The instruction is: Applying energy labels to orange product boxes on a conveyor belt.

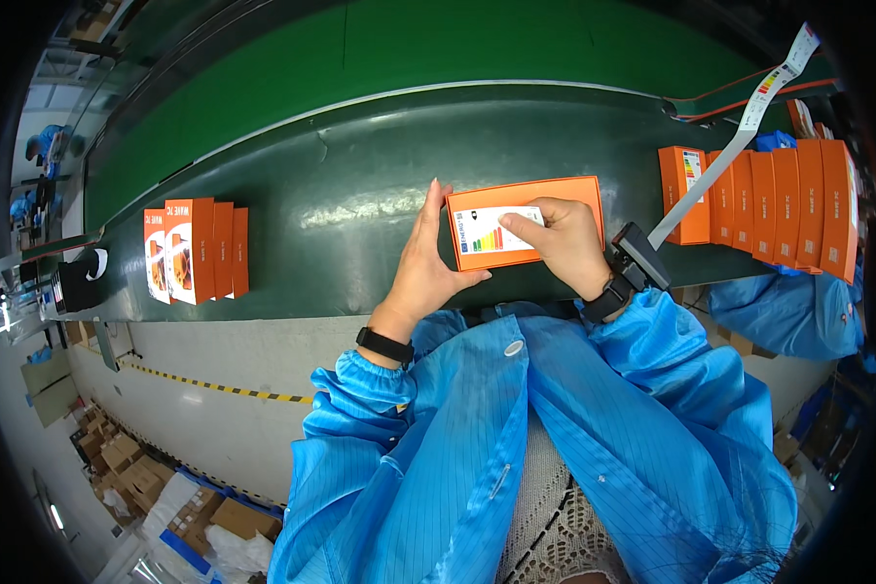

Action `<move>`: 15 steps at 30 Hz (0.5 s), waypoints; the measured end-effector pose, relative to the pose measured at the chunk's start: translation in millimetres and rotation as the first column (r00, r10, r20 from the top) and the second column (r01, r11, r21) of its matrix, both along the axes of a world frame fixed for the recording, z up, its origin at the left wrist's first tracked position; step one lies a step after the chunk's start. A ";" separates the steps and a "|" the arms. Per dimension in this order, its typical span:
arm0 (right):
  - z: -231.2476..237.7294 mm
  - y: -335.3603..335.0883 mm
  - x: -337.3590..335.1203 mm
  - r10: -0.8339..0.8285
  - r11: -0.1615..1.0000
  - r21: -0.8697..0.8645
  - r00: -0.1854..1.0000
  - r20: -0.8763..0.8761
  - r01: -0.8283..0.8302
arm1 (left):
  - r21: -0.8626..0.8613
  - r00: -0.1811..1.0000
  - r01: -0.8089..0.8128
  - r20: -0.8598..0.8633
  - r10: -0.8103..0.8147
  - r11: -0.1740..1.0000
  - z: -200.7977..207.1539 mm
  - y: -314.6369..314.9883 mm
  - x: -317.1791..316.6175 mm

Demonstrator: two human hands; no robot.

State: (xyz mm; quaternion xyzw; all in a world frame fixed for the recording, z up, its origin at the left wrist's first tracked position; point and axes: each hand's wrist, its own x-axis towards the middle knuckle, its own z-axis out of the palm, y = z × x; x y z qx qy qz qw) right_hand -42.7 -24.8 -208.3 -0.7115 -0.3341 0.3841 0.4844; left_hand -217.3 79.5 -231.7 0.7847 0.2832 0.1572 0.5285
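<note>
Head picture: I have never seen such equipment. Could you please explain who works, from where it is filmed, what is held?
No machine works here, only a person in a blue smock. A fisheye camera on the head looks down, so straight edges bend. Over the dark green workbench, the left hand lies open along the left edge of an orange box; the right hand rests on the box, its thumb on a white energy label. Whether the box is lifted is unclear. More orange boxes stand at left, another row at right, crossed by a label strip.
</note>
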 end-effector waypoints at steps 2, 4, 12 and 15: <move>1.6 0.4 -0.4 -0.003 1.000 0.003 1.000 -0.004 0.003 | 0.000 1.000 0.001 -0.006 -0.001 1.000 0.7 0.0 0.0; 1.3 0.8 -0.7 -0.006 1.000 0.007 1.000 -0.010 0.006 | 0.005 1.000 0.002 -0.011 -0.002 1.000 0.1 0.1 -0.5; -1.1 3.8 -0.1 -0.003 1.000 -0.021 0.999 0.041 0.004 | 0.014 1.000 0.004 -0.028 -0.004 1.000 1.4 1.7 -0.2; 0.7 4.8 0.6 0.001 0.998 -0.068 0.997 0.083 0.005 | 0.021 0.999 0.008 -0.043 -0.007 1.000 2.2 1.9 0.9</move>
